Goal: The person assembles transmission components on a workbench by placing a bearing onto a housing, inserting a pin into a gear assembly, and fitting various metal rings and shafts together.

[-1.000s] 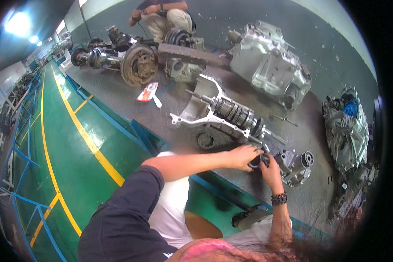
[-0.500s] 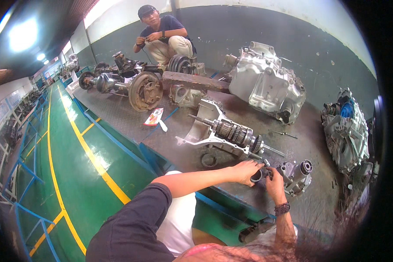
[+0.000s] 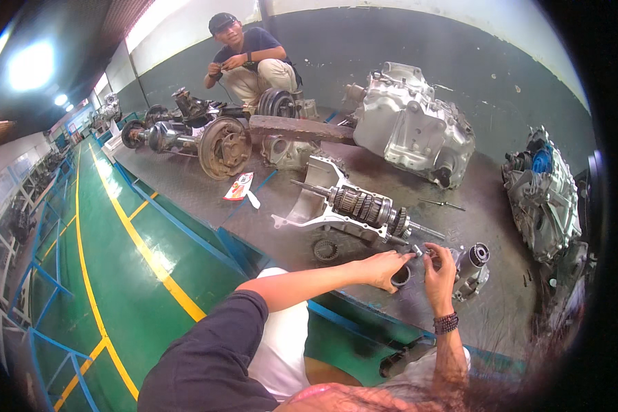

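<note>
My left hand [image 3: 381,268] curls round a dark metal ring [image 3: 402,277] at the table's near edge. Close beside it, my right hand [image 3: 439,269] is raised with thumb and fingers pinched together. What that pinch holds, if anything, is too small to make out. A small silver cylindrical piece [image 3: 417,251] shows between the two hands, near the fingertips. Just beyond lies an open gearbox housing half [image 3: 314,218] with a shaft and a stack of gears [image 3: 364,209] in it. Right of my right hand stands a silver housing [image 3: 471,273] with a round opening on top.
A toothed ring [image 3: 325,250] lies left of my hands. Farther back are a large silver gearbox case [image 3: 413,127], a wooden beam [image 3: 302,128], an axle with a rusty drum [image 3: 224,147] and a crouching person [image 3: 250,62]. Another transmission [image 3: 542,199] stands right; a thin rod [image 3: 442,204] lies nearer.
My right hand has risen and moved slightly away from the dark ring, uncovering more of it. My left hand stays at the ring. The view has shifted a little.
</note>
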A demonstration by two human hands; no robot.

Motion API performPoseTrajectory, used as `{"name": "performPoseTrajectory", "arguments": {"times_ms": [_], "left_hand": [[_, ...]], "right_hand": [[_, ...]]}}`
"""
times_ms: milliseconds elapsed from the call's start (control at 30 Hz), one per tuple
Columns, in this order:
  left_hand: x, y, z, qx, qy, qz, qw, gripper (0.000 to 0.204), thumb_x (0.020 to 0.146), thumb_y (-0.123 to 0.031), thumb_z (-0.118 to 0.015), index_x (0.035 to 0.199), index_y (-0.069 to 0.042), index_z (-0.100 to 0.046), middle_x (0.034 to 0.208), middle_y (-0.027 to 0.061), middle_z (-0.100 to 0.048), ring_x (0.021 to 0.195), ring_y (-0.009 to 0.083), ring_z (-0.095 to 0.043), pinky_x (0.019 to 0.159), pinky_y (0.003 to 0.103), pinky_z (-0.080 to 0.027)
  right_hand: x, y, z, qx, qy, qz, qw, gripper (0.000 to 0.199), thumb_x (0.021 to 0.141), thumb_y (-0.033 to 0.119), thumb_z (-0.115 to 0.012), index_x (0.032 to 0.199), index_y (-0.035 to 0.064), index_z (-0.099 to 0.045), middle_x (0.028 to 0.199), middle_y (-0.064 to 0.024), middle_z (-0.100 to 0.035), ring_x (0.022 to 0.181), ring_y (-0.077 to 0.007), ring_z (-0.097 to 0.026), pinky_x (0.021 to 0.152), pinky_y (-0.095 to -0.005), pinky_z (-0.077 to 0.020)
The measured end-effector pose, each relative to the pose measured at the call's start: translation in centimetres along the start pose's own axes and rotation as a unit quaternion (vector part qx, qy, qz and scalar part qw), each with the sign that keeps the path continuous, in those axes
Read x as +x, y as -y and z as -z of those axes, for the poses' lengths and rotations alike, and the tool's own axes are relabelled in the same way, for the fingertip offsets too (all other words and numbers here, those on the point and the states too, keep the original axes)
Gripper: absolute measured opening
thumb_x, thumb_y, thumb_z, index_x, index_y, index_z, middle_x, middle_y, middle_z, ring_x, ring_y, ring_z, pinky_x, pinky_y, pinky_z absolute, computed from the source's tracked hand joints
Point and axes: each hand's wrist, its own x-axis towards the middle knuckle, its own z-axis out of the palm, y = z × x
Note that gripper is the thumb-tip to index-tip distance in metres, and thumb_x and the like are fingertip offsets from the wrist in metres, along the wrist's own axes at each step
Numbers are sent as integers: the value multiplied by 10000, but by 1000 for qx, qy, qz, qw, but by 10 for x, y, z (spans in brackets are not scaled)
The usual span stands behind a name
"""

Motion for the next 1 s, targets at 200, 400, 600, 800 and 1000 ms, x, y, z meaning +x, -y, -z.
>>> {"name": "performPoseTrajectory", "arguments": {"times_ms": [200,400,600,800,1000], "left_hand": [[-3,-9,11,-24,21,29,999,1188,697,-364,-918,1592,13,-234,1287,289,-609,1202,426,-576,1070,475,-476],[-4,-5,7,-3,-14,-19,1000,1134,722,-406,-899,1567,25,-278,1264,276,-607,1199,415,-573,1050,490,-473],[-5,6,2,0,-35,-34,999,1082,738,-404,-882,1548,36,-315,1296,244,-601,1215,412,-561,1067,482,-462],[-8,5,-1,10,-35,-33,999,1074,757,-423,-861,1548,56,-315,1398,258,-551,1266,419,-536,1088,482,-453],[-11,2,2,9,-16,-17,1000,1001,774,-424,-852,1496,79,-374,1384,264,-552,1284,424,-528,1094,500,-448]], "right_hand": [[-2,13,5,15,-58,31,998,253,922,36,-697,1175,28,-692,1012,-127,-679,894,-231,-665,813,-345,-522],[-4,-1,-3,30,-25,5,999,313,900,67,-738,1206,39,-677,1011,-112,-727,843,-204,-678,799,-342,-529],[-2,1,-12,-4,21,48,999,350,861,41,-766,1200,39,-679,1021,-120,-739,870,-221,-698,809,-349,-534],[-1,0,-8,-21,32,67,997,345,843,-18,-748,1180,24,-683,989,-140,-741,893,-266,-710,837,-374,-541],[-1,-5,-10,-35,32,78,996,299,837,-15,-742,1131,14,-699,983,-153,-743,910,-284,-723,851,-377,-543]]}}
